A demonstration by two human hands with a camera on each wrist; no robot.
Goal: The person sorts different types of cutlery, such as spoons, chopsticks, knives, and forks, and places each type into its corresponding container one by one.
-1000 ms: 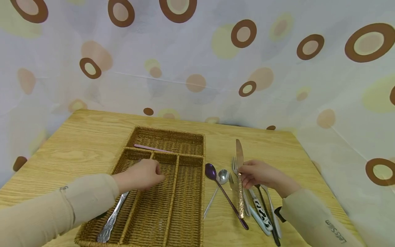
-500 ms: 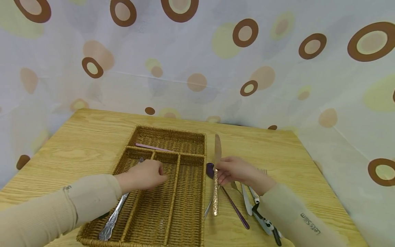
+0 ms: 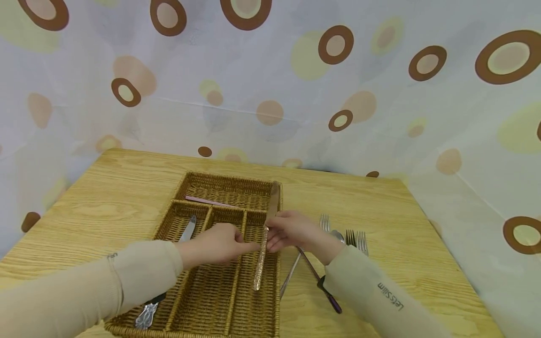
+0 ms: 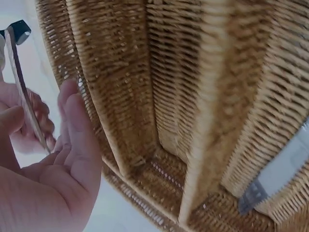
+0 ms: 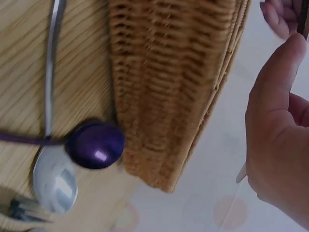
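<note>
My right hand [image 3: 296, 232] pinches a table knife [image 3: 260, 268] with a gold textured handle near its middle. The knife is above the right-hand compartment of a wicker cutlery tray [image 3: 235, 281], blade pointing away from me. Close by, my left hand [image 3: 215, 244] reaches over the tray, a fingertip right at the knife's handle. In the left wrist view its fingers [image 4: 79, 121] are extended and loosely bent, with the knife passing behind them. A silver utensil with an ornate handle [image 3: 145, 315] lies in the left compartment, partly hidden by my left arm.
A pink stick-like utensil [image 3: 207, 201] lies in the tray's far compartment. Right of the tray are a purple spoon [image 5: 96, 145], a silver spoon [image 5: 55, 179] and several forks [image 3: 361, 243], partly hidden by my right arm. A patterned cloth [image 3: 270, 61] hangs behind the table.
My right hand has carried the knife leftward from the loose cutlery to over the tray. My left hand has shifted right toward it, its fingers extending from a curled pose.
</note>
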